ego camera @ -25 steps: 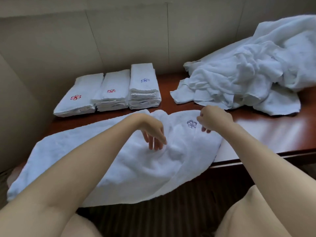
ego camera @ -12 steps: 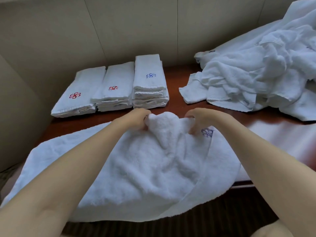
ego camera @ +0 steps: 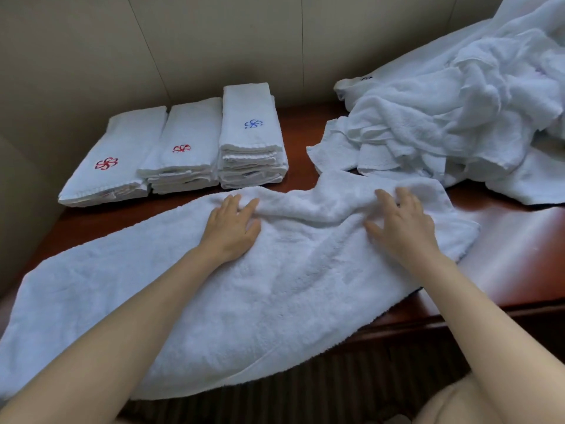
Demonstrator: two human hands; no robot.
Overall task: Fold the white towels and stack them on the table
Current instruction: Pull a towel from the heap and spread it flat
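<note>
Towel in work: one large white towel (ego camera: 275, 286) lies spread lengthwise over the front of the table (ego camera: 504, 246); its near edge hangs past the table's front edge, and its far edge is bunched into a ridge between the hands.
Left hand (ego camera: 232, 228): palm down, fingers straight and spread, pressing flat on the towel near its far edge; nothing is grasped.
Right hand (ego camera: 400, 221): palm down, fingers extended, resting flat on the towel at the right end of the ridge; nothing is grasped.
Folded stacks: three along the wall at far left, side by side and touching. Left stack (ego camera: 113, 160) and middle stack (ego camera: 186, 148) carry red emblems; right stack (ego camera: 250, 139), the tallest, carries a blue emblem.
Unfolded pile (ego camera: 443, 117): heaped at far right, its front edge just beside the spread towel's far right corner.
</note>
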